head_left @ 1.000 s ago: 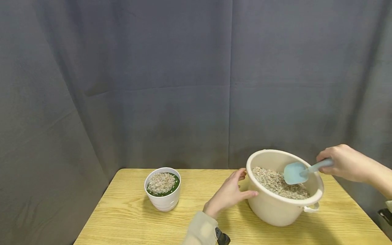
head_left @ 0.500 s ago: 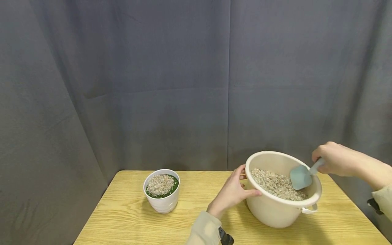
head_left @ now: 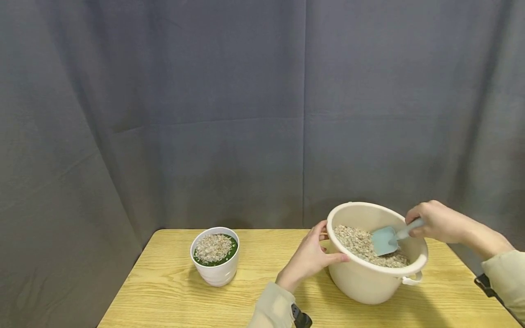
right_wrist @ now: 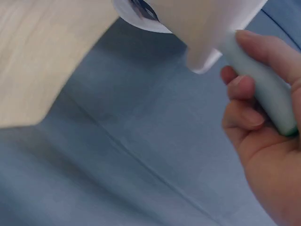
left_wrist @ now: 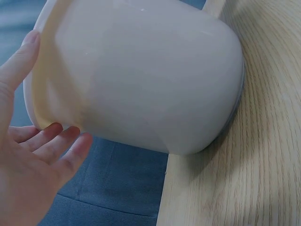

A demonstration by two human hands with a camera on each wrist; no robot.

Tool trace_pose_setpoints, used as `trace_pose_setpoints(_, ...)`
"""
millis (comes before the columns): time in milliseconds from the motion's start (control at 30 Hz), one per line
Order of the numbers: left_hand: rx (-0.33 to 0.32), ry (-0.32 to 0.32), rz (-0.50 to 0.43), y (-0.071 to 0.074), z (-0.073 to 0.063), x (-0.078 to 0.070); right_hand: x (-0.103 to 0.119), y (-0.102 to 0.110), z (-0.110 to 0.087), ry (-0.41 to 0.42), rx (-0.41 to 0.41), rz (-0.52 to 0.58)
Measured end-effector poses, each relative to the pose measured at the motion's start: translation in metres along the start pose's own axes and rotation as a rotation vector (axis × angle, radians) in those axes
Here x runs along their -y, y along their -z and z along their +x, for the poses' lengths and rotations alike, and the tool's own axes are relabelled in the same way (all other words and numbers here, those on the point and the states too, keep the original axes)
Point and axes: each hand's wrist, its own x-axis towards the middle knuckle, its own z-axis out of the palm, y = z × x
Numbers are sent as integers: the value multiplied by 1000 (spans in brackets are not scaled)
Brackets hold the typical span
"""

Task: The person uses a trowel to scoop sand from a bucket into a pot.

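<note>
A cream bucket [head_left: 365, 284] stands on the right of the table, partly filled with pale, coarse flakes [head_left: 357, 241]. My left hand [head_left: 305, 262] grips its left side at the rim, thumb in front and fingers behind; in the left wrist view the fingertips [left_wrist: 70, 134] curl just under that rim. On the far side, my right hand [head_left: 440, 221] holds a light blue scoop [head_left: 384, 240] by its handle. The blade is inside the bucket, low at the flakes. The right wrist view shows fingers wrapped around the scoop's handle [right_wrist: 263, 84].
To the left stands a small white pot [head_left: 219, 274] with a mound of similar flakes over a green surface. Both vessels share a wooden table [head_left: 164, 291]. Dark grey curtain [head_left: 229, 114] hangs behind and at the left. A white handle [head_left: 412, 279] juts from the bucket's front right.
The right hand has moved left and lower, and the scoop's blade has gone from the bucket's right wall toward the middle of the flakes. The left hand keeps its grip on the rim.
</note>
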Motion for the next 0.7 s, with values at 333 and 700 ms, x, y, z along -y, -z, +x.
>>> trace_pose_setpoints(333, 0, -3, -22, -1, -2, 2, -5, -27, -13, 11, -197, 96)
trace_pose_setpoints(700, 2, -30, -24, 0, -2, 6, -3, -32, -14, -9, -231, 194)
